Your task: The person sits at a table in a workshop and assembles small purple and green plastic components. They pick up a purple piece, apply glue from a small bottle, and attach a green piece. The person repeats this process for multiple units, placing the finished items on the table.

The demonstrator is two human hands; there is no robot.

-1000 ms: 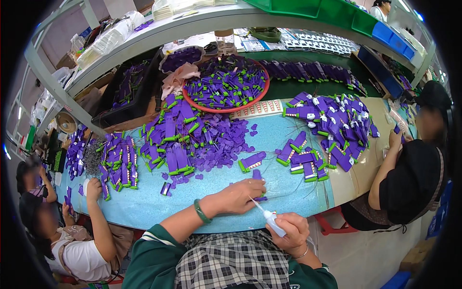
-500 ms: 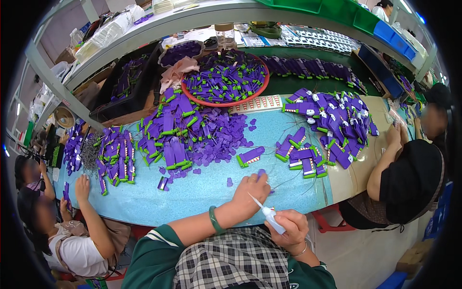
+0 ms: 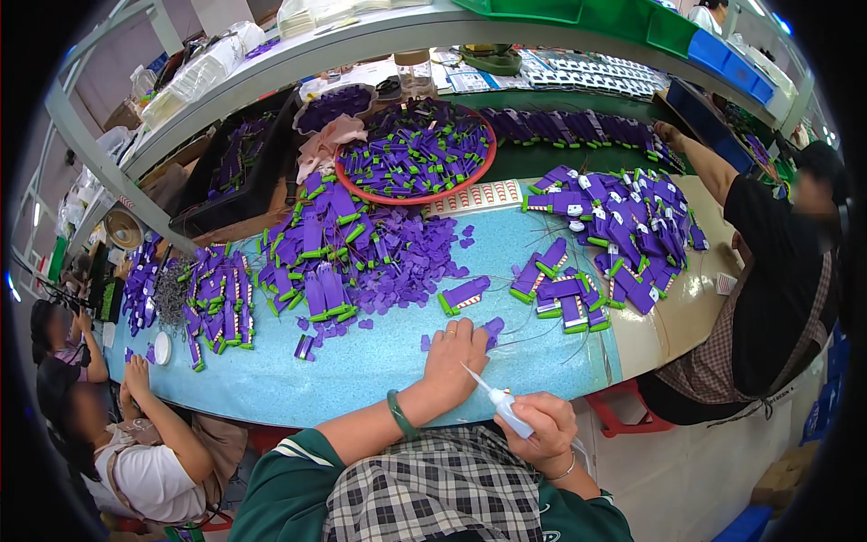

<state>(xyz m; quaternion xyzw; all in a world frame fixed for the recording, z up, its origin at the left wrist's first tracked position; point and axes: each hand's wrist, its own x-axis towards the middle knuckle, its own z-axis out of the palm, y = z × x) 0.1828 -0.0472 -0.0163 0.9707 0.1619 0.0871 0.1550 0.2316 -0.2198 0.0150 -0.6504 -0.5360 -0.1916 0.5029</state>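
Note:
My left hand (image 3: pixel 454 363), with a green bangle and a ring, lies palm down on the blue tabletop, fingers stretched forward. A small loose purple piece (image 3: pixel 425 343) sits by its left edge. Just right of its fingertips lies a purple part (image 3: pixel 493 331) with thin wires nearby. My right hand (image 3: pixel 547 425) is closed around a small white squeeze bottle (image 3: pixel 513 415), its thin needle tip angled up and left toward my left wrist. Ahead lies a purple and green part (image 3: pixel 464 295) with a striped edge.
Loose purple pieces (image 3: pixel 406 262) are heaped centre left. Purple-green assemblies (image 3: pixel 623 226) pile up at right, with more (image 3: pixel 219 298) at left. A red-rimmed basin (image 3: pixel 492 158) of parts stands behind, below a shelf beam (image 3: pixel 361 38). Co-workers sit left and right; the right one (image 3: pixel 768 235) reaches across the table.
My left hand has shifted left, off the purple part and toward the small loose piece. My right hand holds the bottle almost still. The right co-worker's arm now stretches to the back row.

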